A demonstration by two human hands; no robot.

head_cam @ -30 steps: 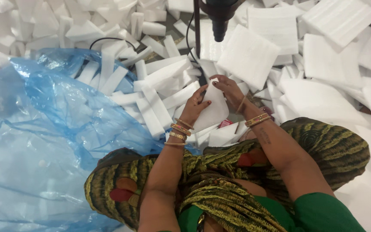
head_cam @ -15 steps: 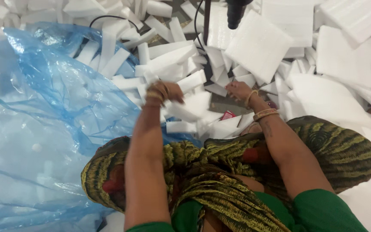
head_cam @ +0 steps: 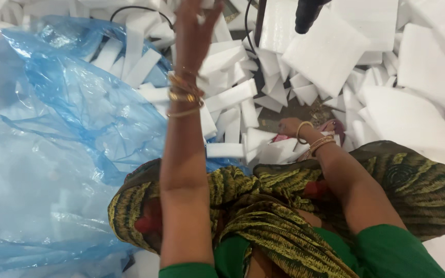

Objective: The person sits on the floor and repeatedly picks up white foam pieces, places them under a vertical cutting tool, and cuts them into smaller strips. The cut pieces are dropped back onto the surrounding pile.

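My left hand [head_cam: 195, 31] is stretched far out and up over a heap of white foam strips [head_cam: 230, 95], with gold bangles on the wrist. Its fingertips reach the top edge of the view beside a bit of white foam, and the grip is cut off there. My right hand [head_cam: 289, 126] is low, close to my lap. Its fingers curl down onto a white foam piece [head_cam: 274, 150] next to a small pink thing [head_cam: 280, 138]. A large blue plastic bag [head_cam: 63, 134] lies open at my left.
Big white foam sheets [head_cam: 330, 51] and offcuts cover the floor ahead and to the right. A black tool [head_cam: 307, 14] hangs at the top with a black cable [head_cam: 135, 8] running left. A patch of bare floor [head_cam: 305, 109] shows between pieces. Green and yellow patterned cloth [head_cam: 263, 216] covers my lap.
My left arm has swung up and forward from the pile near my lap to the far foam heap. My right hand has stayed low on the pieces by my lap.
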